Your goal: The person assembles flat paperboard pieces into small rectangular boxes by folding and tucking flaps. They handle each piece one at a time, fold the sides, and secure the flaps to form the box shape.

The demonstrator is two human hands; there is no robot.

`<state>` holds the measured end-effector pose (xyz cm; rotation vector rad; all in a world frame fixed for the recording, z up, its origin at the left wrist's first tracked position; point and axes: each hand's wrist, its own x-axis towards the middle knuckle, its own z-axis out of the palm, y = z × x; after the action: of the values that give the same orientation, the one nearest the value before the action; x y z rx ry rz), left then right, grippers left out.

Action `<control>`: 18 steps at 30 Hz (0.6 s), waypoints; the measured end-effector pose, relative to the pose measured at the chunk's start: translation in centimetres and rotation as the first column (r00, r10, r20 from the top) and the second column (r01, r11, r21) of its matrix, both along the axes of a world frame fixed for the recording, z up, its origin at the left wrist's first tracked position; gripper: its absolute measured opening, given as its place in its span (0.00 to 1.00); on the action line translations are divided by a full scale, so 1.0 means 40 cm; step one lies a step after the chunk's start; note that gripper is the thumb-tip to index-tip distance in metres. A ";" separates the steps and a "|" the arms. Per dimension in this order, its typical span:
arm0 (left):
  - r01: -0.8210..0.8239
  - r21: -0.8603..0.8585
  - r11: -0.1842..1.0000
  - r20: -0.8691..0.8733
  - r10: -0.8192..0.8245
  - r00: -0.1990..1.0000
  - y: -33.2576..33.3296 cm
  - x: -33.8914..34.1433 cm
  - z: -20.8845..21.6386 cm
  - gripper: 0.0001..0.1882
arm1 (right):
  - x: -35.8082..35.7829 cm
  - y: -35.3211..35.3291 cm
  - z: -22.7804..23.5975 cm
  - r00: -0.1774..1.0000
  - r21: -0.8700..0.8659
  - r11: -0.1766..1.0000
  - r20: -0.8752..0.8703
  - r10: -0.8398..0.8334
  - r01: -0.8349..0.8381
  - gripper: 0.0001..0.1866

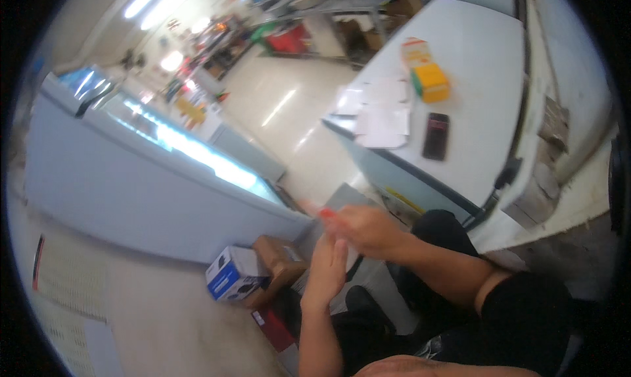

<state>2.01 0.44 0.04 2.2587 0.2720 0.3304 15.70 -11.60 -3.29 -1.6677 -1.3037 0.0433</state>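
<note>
My two hands meet in front of me, smeared by motion. My right hand point(363, 230) comes in from the right, closed, with a small blurred red thing point(327, 213) at its fingertips; its kind cannot be told. Just below it, my left hand point(328, 262) points upward with the thumb along its side. The ends of the left fingers are hidden behind or blurred into the right hand. A pale pinkish smear shows beyond the fingertips.
To the right, a white-topped counter point(480, 81) holds a dark phone point(436, 136), flat white cardboard point(384, 117) and a yellow box point(432, 82). A blue-and-white box point(234, 275) and brown carton point(279, 257) stand left, beside a lit white cabinet point(144, 193). Bare skin crosses the bottom edge.
</note>
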 end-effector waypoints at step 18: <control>0.045 -0.561 0.827 0.272 0.132 0.953 0.045 -0.053 0.043 0.40 | 0.013 -0.017 0.071 0.437 0.412 0.907 -0.802 0.408 -0.090 0.25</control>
<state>-0.11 2.25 1.77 1.5911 0.2243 0.5355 16.23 -12.27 -0.46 -0.8761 -0.6535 0.7625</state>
